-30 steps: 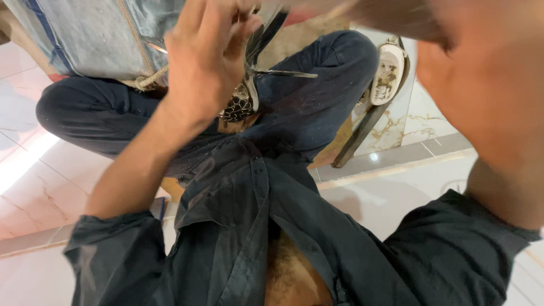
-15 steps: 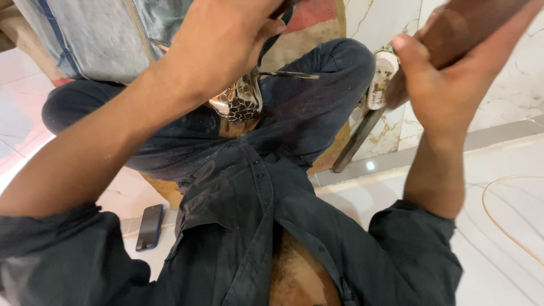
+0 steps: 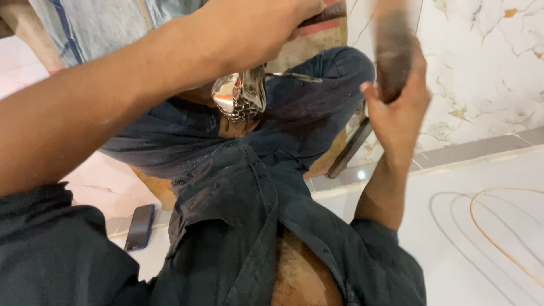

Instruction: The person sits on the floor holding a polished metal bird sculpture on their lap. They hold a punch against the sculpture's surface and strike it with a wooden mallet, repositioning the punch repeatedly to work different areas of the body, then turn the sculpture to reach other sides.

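My left hand [image 3: 266, 28] is raised at the top of the view, with its forearm crossing from the lower left. Its fingers are cut off by the frame edge, so its grip is hidden. Just below it, above my lap, is a shiny embossed metal piece [image 3: 241, 93] with a thin metal rod [image 3: 294, 77] sticking out to the right. My right hand [image 3: 396, 110] is raised at the right, shut on a dark brown, motion-blurred handle-like object [image 3: 394, 51] that points upward. My dark shirt [image 3: 238, 226] and dark trousers [image 3: 306, 119] fill the middle.
A dark phone [image 3: 140, 226] lies on the pale floor at the lower left. A dark stick [image 3: 350, 152] leans against the marble wall [image 3: 481, 73] behind my right knee. A thin wire loop [image 3: 498, 232] lies on the floor at the right.
My left forearm has dropped lower across the view. My right hand has moved left and down, turning the brown object more upright. The view has shifted, bringing the phone further in.
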